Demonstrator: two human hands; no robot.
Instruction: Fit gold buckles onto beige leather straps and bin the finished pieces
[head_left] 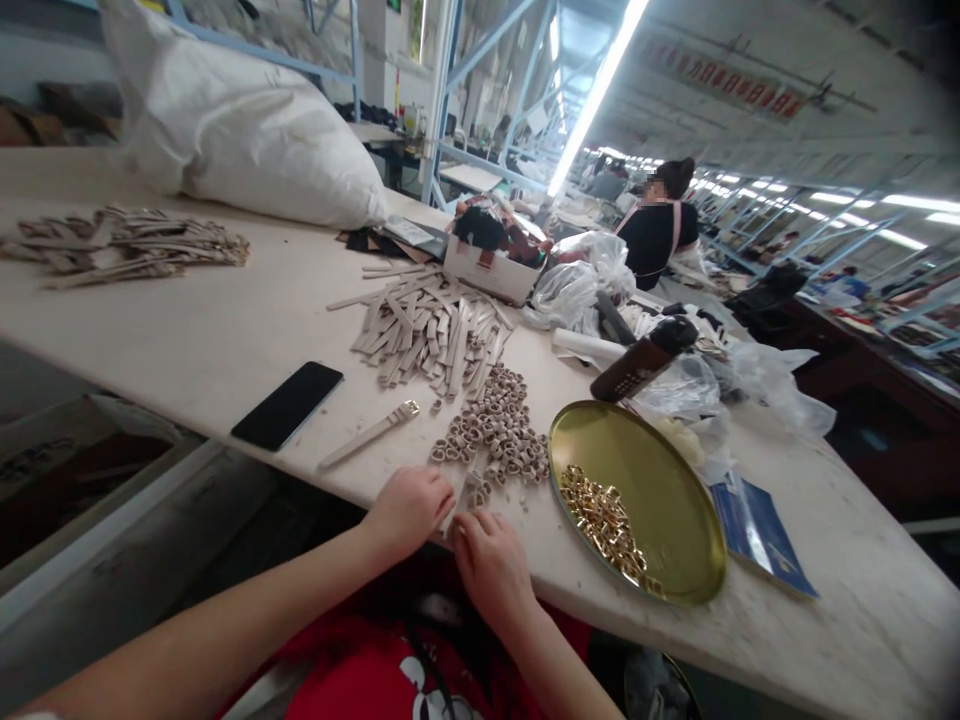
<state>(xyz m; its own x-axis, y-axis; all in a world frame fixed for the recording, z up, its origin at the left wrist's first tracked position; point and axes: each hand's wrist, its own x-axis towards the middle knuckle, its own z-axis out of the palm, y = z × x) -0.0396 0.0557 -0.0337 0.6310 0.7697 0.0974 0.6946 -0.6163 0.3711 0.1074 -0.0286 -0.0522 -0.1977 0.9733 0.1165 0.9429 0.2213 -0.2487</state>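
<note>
My left hand (409,512) and my right hand (495,568) meet at the table's front edge, fingers curled inward and close together. Whatever they pinch is hidden by the fingers. Just beyond them lies a heap of small beige strap loops (499,430). Behind the loops spreads a pile of flat beige straps (431,330). One strap with a gold buckle (367,438) lies by itself, left of the loops. To the right, a round gold tray (660,470) holds many small gold buckles (606,522) along its near left side.
A black phone (289,405) lies left on the table (187,340). Bundled straps (127,245) and a big white sack (247,130) are farther back. A white box (487,272), plastic bags (581,280), a dark bottle (643,360) and a blue booklet (765,532) line the right. A person (652,230) is beyond.
</note>
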